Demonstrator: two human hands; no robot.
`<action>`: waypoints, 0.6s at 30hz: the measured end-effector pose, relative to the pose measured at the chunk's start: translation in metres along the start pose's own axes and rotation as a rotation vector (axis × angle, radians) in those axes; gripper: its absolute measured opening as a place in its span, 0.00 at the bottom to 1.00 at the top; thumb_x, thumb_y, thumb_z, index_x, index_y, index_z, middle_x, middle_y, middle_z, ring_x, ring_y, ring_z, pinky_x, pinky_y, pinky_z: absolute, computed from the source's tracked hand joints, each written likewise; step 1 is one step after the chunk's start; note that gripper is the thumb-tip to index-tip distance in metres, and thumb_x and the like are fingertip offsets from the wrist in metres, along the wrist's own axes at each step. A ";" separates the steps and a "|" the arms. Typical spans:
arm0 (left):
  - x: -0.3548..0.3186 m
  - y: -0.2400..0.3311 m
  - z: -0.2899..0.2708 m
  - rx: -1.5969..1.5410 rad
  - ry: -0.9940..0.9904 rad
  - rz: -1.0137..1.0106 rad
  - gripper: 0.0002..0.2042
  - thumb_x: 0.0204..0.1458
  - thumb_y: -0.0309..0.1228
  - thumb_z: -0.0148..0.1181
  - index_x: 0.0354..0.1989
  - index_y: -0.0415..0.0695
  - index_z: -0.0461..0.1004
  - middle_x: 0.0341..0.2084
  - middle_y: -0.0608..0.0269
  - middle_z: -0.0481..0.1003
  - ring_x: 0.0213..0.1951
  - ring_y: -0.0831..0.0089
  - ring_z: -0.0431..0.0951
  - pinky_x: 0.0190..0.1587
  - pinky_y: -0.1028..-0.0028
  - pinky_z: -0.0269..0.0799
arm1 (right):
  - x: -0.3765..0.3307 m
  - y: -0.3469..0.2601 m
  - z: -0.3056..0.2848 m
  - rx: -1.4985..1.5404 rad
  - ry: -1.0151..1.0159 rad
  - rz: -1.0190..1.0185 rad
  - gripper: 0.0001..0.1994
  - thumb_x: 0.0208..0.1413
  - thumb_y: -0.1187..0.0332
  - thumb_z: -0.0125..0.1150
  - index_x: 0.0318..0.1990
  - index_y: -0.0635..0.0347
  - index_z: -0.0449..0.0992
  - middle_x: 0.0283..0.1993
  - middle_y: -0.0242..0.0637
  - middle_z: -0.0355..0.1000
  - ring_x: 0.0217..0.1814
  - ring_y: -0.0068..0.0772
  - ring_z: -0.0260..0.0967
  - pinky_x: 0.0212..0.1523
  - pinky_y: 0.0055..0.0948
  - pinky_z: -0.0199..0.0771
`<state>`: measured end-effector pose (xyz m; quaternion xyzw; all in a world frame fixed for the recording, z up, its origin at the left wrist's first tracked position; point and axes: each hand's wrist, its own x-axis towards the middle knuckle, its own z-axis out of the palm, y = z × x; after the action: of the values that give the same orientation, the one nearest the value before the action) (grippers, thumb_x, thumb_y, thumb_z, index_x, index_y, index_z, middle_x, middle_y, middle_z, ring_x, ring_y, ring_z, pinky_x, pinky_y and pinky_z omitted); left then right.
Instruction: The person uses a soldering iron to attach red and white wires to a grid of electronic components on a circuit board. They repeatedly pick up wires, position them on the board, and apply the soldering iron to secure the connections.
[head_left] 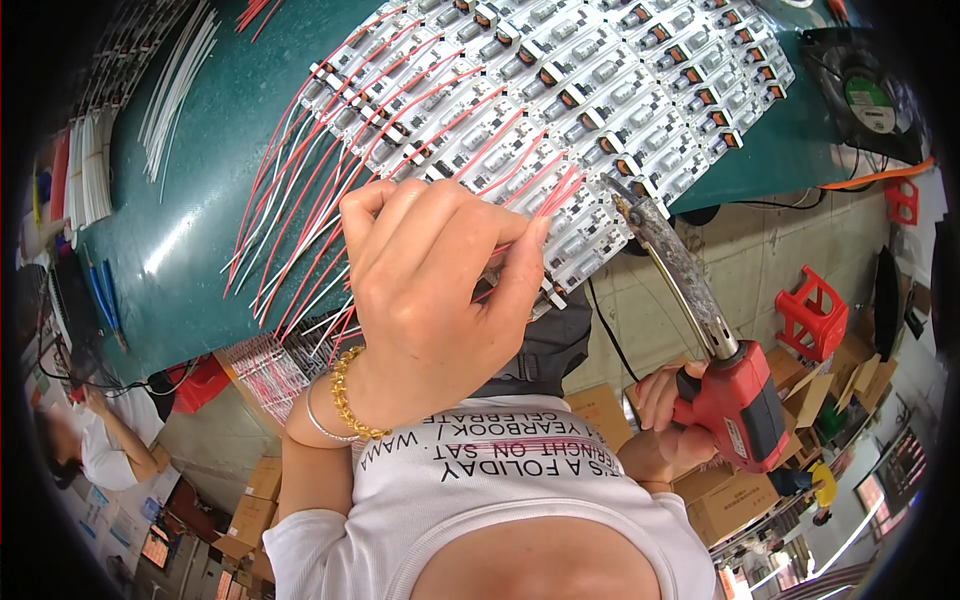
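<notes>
Soldering red wires to a board panel, iron tip close by.

Left hand (430, 300) pinching red wires (545, 195) against boards (560, 90) on green bench (180, 230); right hand (665, 415) wrapped tight round iron (700, 330). Likely trouble: hot tip near fingertips (535, 235), scorched insulation, wire slipping off pad, solder bridging to neighbouring boards.

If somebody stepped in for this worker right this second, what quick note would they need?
Left hand: pinching red wires against the panel of small circuit boards on the green table.
Right hand: gripping the red-handled soldering iron, tip just right of the pinched wires.
Done: many boards on the left side already carry red and white leads.
Left: the boards toward the right show no wires. More white leads lie at the table's far left.
</notes>
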<state>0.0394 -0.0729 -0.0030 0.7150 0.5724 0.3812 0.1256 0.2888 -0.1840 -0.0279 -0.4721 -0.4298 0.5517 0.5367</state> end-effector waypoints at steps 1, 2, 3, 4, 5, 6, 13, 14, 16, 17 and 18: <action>0.000 0.000 0.000 -0.001 0.002 0.005 0.09 0.40 0.22 0.69 0.21 0.47 0.72 0.17 0.71 0.67 0.22 0.71 0.66 0.37 0.68 0.56 | -0.001 0.000 0.000 -0.001 0.003 -0.003 0.30 0.51 0.40 0.62 0.36 0.60 0.61 0.14 0.32 0.61 0.13 0.27 0.59 0.16 0.26 0.58; 0.000 0.000 0.000 -0.001 0.005 0.009 0.09 0.40 0.22 0.69 0.21 0.47 0.72 0.17 0.71 0.67 0.22 0.71 0.66 0.37 0.68 0.56 | -0.002 0.000 -0.001 -0.001 0.003 -0.010 0.30 0.51 0.40 0.62 0.36 0.60 0.61 0.14 0.32 0.61 0.13 0.27 0.59 0.16 0.26 0.58; 0.000 -0.001 0.000 -0.001 0.007 0.013 0.09 0.40 0.22 0.69 0.21 0.47 0.72 0.17 0.71 0.67 0.22 0.71 0.66 0.37 0.68 0.56 | -0.003 -0.001 -0.003 -0.001 0.004 -0.013 0.30 0.51 0.40 0.62 0.36 0.60 0.61 0.14 0.32 0.61 0.13 0.27 0.59 0.16 0.26 0.58; 0.000 -0.001 0.000 0.002 0.006 0.012 0.09 0.40 0.22 0.69 0.21 0.47 0.72 0.17 0.71 0.67 0.22 0.71 0.66 0.37 0.68 0.56 | -0.003 0.000 -0.004 0.002 0.001 -0.016 0.30 0.51 0.40 0.62 0.36 0.60 0.61 0.14 0.32 0.61 0.13 0.27 0.59 0.16 0.26 0.58; -0.001 -0.001 0.000 0.005 0.006 0.011 0.09 0.40 0.22 0.69 0.21 0.47 0.73 0.16 0.71 0.67 0.22 0.71 0.66 0.37 0.68 0.56 | -0.003 0.001 -0.005 0.001 0.000 -0.022 0.30 0.52 0.40 0.62 0.35 0.60 0.61 0.14 0.32 0.61 0.13 0.27 0.59 0.16 0.26 0.58; -0.001 0.000 -0.001 0.010 0.006 0.010 0.09 0.40 0.22 0.69 0.21 0.47 0.73 0.16 0.72 0.67 0.21 0.71 0.66 0.37 0.68 0.57 | -0.003 0.001 -0.006 0.001 -0.003 -0.025 0.30 0.52 0.40 0.62 0.35 0.60 0.61 0.14 0.32 0.61 0.13 0.27 0.59 0.16 0.26 0.58; -0.001 0.009 0.000 0.031 -0.030 0.001 0.07 0.40 0.21 0.69 0.24 0.46 0.76 0.20 0.70 0.72 0.26 0.71 0.70 0.41 0.70 0.58 | -0.004 0.002 -0.007 -0.013 -0.004 -0.046 0.29 0.52 0.40 0.61 0.34 0.60 0.60 0.14 0.32 0.60 0.13 0.27 0.59 0.16 0.26 0.58; -0.001 0.010 0.000 0.036 -0.031 0.003 0.07 0.39 0.21 0.69 0.24 0.46 0.76 0.20 0.70 0.72 0.26 0.71 0.70 0.41 0.70 0.58 | -0.004 0.002 -0.006 -0.019 -0.006 -0.047 0.29 0.52 0.40 0.61 0.34 0.60 0.60 0.14 0.32 0.60 0.13 0.27 0.59 0.16 0.26 0.58; -0.001 0.010 0.001 0.046 -0.033 0.003 0.07 0.39 0.21 0.70 0.24 0.46 0.76 0.20 0.70 0.72 0.26 0.71 0.70 0.41 0.70 0.58 | -0.004 0.004 -0.004 -0.019 -0.010 -0.048 0.29 0.52 0.40 0.61 0.33 0.60 0.60 0.13 0.32 0.60 0.13 0.27 0.59 0.16 0.26 0.58; -0.002 0.009 0.001 0.051 -0.034 0.001 0.07 0.39 0.21 0.70 0.23 0.46 0.76 0.20 0.70 0.72 0.26 0.71 0.70 0.41 0.70 0.58 | -0.004 0.003 -0.006 -0.018 -0.008 -0.053 0.29 0.52 0.40 0.61 0.33 0.60 0.60 0.13 0.32 0.60 0.13 0.27 0.59 0.16 0.26 0.58; -0.002 0.009 0.001 0.056 -0.036 0.000 0.07 0.39 0.21 0.70 0.23 0.46 0.76 0.20 0.70 0.72 0.26 0.71 0.69 0.40 0.70 0.58 | -0.003 0.004 -0.006 -0.021 -0.010 -0.054 0.29 0.52 0.40 0.61 0.33 0.60 0.60 0.13 0.32 0.60 0.13 0.27 0.59 0.16 0.26 0.58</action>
<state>0.0463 -0.0772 0.0009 0.7250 0.5804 0.3522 0.1158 0.2937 -0.1874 -0.0328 -0.4634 -0.4508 0.5348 0.5442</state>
